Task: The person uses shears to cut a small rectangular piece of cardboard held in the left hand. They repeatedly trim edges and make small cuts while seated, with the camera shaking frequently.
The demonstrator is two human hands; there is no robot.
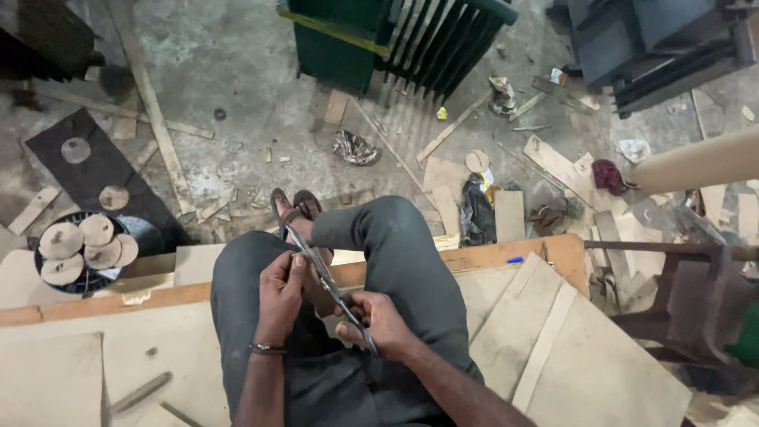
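Observation:
I sit on a wooden platform (506,332) with my legs crossed, looking down at my lap. My right hand (378,323) grips the handles of long metal scissors (324,277), whose blades run up and left toward my sandalled foot (296,209). My left hand (281,291) pinches something small against the blades near their middle. What it pinches is too hidden to name. A bracelet sits on my left wrist.
A black round basket (138,233) with several cut cardboard discs (83,245) stands at the left. Flat boards cover the platform around me. The concrete floor beyond holds wood offcuts, a green metal frame (395,35), a rusty chair (696,292) and a cardboard tube (696,162).

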